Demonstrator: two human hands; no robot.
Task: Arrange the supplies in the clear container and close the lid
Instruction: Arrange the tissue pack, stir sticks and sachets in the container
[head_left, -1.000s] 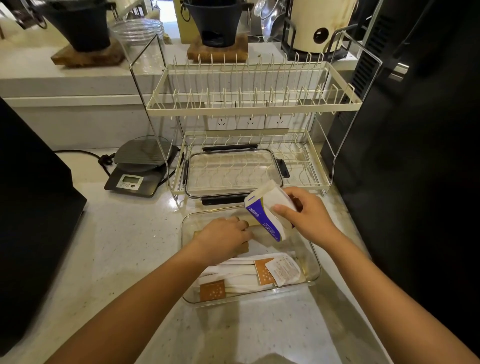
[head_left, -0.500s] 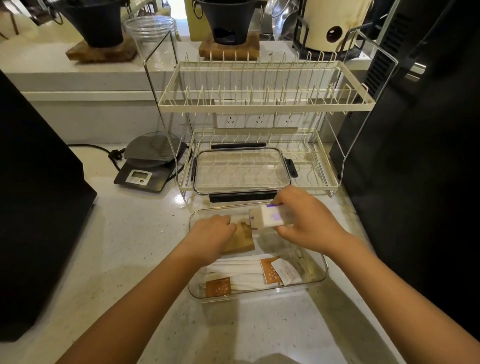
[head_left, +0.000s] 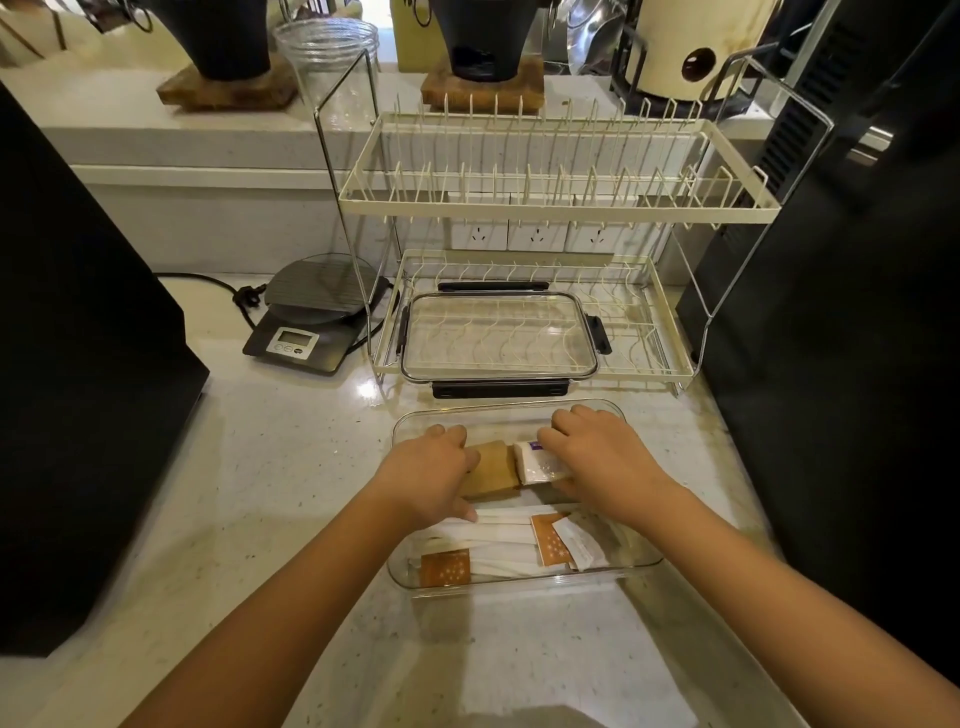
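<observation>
The clear container (head_left: 641, 564) sits on the counter in front of me. Inside it, my left hand (head_left: 428, 475) rests on a brown packet stack (head_left: 491, 467) at the far side. My right hand (head_left: 597, 457) grips a white pack with blue print (head_left: 535, 462), lying it flat beside the brown stack. White wrapped sticks (head_left: 501, 535) and orange sachets (head_left: 445, 568) lie in the near half. The clear lid (head_left: 498, 335) with black clips lies on the lower tier of the dish rack, behind the container.
A cream two-tier dish rack (head_left: 558, 208) stands behind the container. A digital scale (head_left: 317, 312) sits to its left. Dark appliances flank the counter at left (head_left: 78, 389) and right (head_left: 857, 338). Pots and a jar stand on the back ledge.
My right hand has lowered the white pack from above the container down into it, next to the brown stack. My left hand stayed on the brown stack.
</observation>
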